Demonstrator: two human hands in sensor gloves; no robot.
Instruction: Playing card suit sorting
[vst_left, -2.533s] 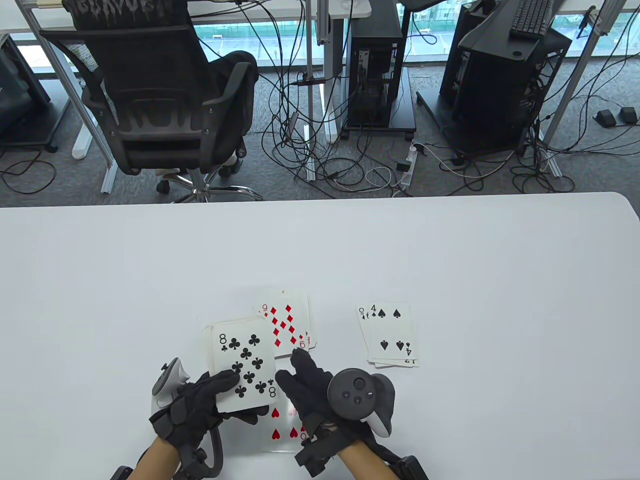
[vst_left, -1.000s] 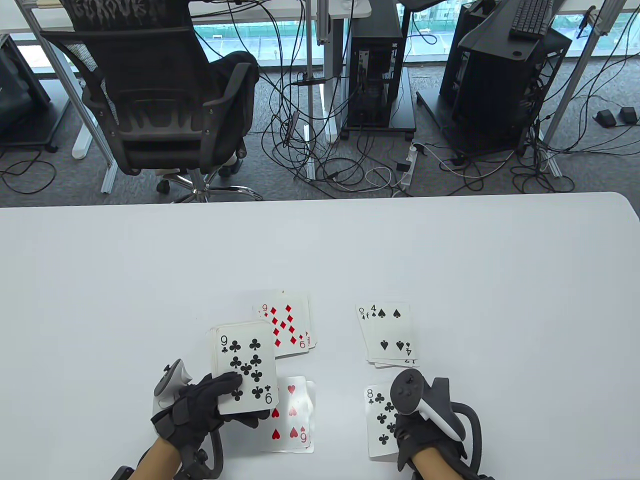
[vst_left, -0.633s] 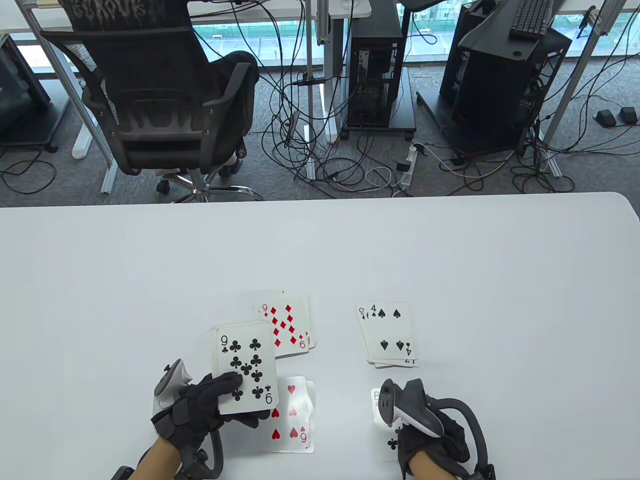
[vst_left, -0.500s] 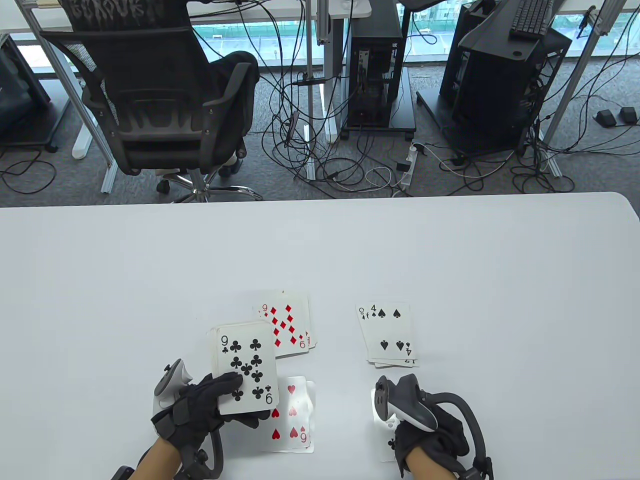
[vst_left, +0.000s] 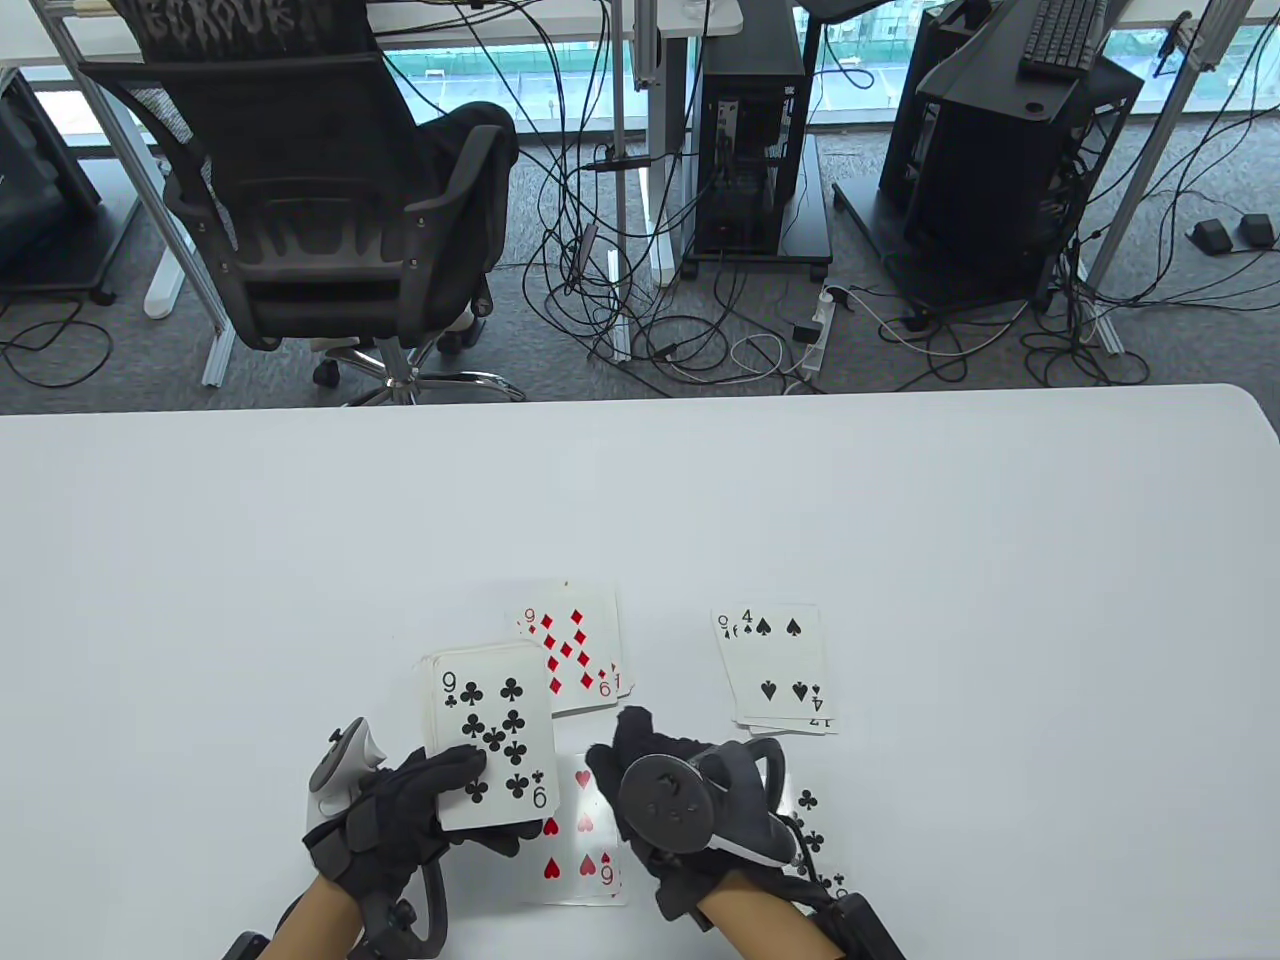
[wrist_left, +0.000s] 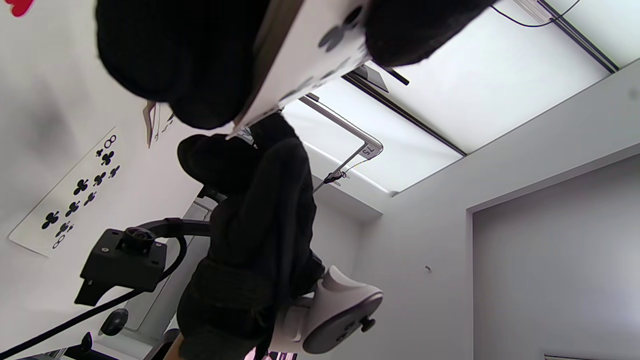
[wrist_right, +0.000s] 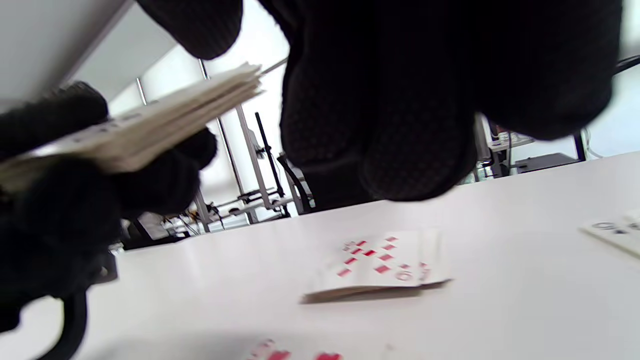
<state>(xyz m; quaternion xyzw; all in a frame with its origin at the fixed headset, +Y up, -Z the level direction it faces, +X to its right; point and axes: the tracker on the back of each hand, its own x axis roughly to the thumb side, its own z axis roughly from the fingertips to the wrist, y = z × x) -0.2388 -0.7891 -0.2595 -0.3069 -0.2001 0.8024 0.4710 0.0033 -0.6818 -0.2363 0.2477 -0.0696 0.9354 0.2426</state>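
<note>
Fingers of left hand (vst_left: 400, 815) grip the face-up deck (vst_left: 492, 735), nine of clubs on top, readable for sorting. Right hand (vst_left: 655, 790) empty, fingers loose, near deck's right edge. Clubs pile (vst_left: 815, 835) near right, hearts pile (vst_left: 585, 850) beneath.

Matt knit-cloth gloves (vst_left: 400, 810), seemingly glossy paper cards (vst_left: 495, 735), smooth white table (vst_left: 640, 500).

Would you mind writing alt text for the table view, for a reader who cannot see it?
A gloved left hand holds a card deck showing the nine of clubs, while the right hand reaches toward it. On the white table lie face-up diamonds, spades, hearts and clubs.
</note>
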